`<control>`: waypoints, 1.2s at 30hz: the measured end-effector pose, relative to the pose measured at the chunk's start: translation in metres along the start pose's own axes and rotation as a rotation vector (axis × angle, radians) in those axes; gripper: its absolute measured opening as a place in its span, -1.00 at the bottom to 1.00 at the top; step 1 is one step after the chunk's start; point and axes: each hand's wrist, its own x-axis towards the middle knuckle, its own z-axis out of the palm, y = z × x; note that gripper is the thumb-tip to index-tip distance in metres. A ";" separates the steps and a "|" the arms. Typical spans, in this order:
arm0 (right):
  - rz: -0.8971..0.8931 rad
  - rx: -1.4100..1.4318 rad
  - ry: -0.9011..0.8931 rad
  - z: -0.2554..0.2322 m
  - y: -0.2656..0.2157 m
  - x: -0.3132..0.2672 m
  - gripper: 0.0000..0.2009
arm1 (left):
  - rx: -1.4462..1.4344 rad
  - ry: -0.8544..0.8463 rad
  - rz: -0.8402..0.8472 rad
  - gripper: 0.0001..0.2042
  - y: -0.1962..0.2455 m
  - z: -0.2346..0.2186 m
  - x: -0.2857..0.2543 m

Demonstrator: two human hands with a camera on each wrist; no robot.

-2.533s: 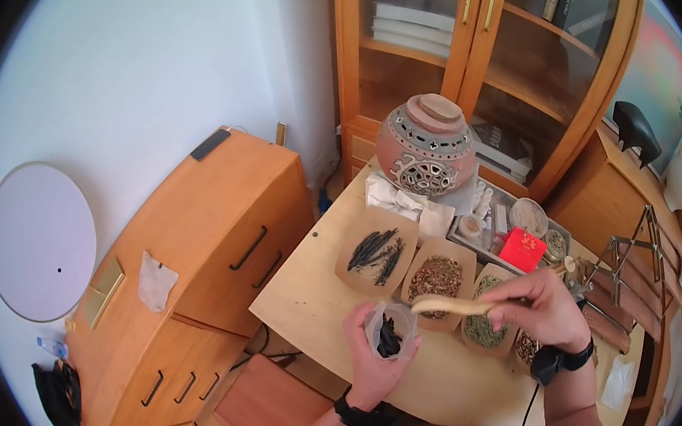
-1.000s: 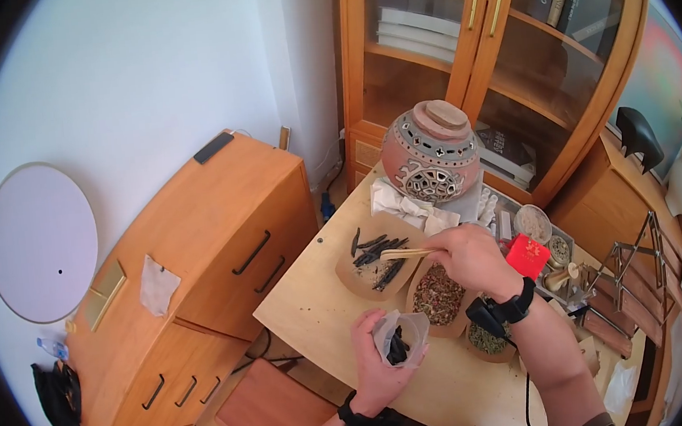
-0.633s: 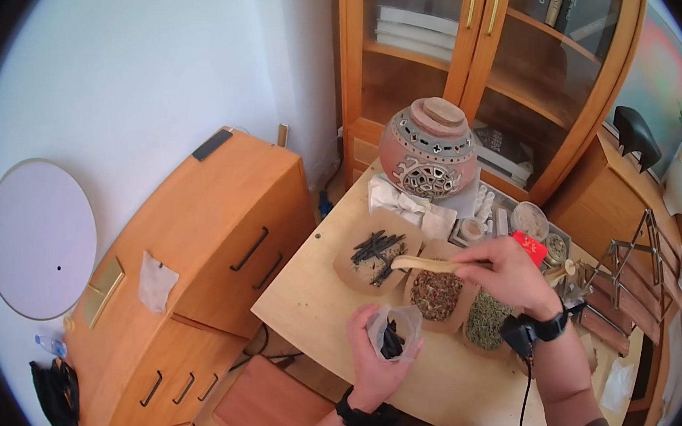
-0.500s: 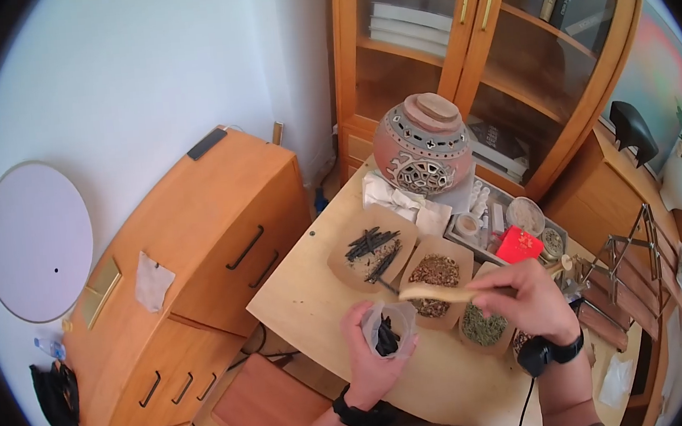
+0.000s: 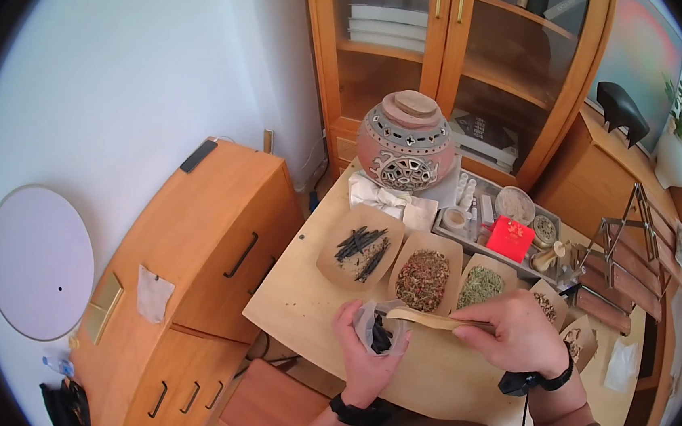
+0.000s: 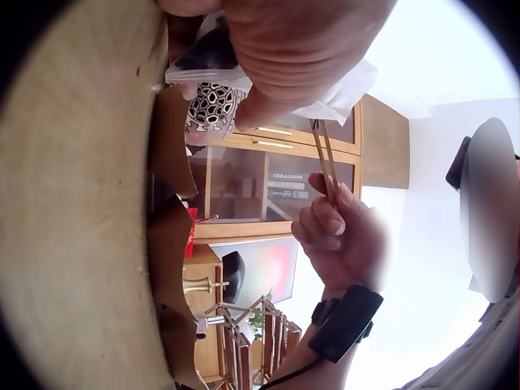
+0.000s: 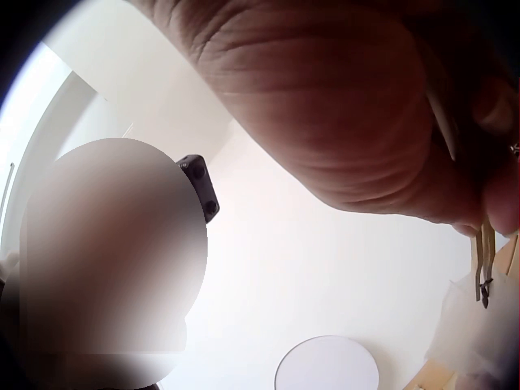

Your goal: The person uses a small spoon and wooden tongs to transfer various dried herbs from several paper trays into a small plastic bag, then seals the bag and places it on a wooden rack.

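My left hand [image 5: 360, 367] holds an open translucent plastic bag [image 5: 403, 342] with dark, shrivelled strips [image 5: 380, 336] inside. In my right hand [image 5: 523, 332] are light wooden tongs [image 5: 430, 320], pinched between thumb and fingers, their tips right at the bag's mouth. A small dark piece [image 7: 486, 294] sits between the tong tips in the right wrist view. Behind the bag, a brown paper tray [image 5: 326, 252] bears several more dark strips [image 5: 357, 242] and crumbs. Beside it stand paper trays of reddish dried herb mix [image 5: 422, 280] and green dried herb [image 5: 481, 287].
A patterned clay jar [image 5: 406, 144] stands at the table's back corner, by white cloth [image 5: 374, 196]. A grey tray [image 5: 485, 233] carries small jars and a red packet [image 5: 510, 239]. Folding wooden shelves [image 5: 629, 261] stand at the right. A drawer cabinet [image 5: 198, 250] is at the left.
My right hand went to the dark-strip tray with the tongs, then came back toward me and down to the bag's mouth. My left hand has kept holding the bag. The head view has shifted slightly.
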 end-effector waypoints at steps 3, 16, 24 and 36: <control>-0.054 -0.101 -0.005 0.003 -0.011 0.006 -0.84 | 0.064 -0.002 0.020 -0.08 0.004 -0.002 0.002; 0.105 0.041 0.161 -0.009 -0.004 0.019 -0.79 | 0.045 -0.006 0.020 -0.07 0.000 -0.002 0.002; -0.111 -0.298 0.145 0.031 0.044 0.097 -0.82 | 0.025 0.003 0.014 -0.09 -0.003 -0.001 0.001; -0.028 -0.423 0.061 0.074 0.043 0.145 -0.80 | 0.055 0.002 0.032 -0.08 0.003 -0.003 0.005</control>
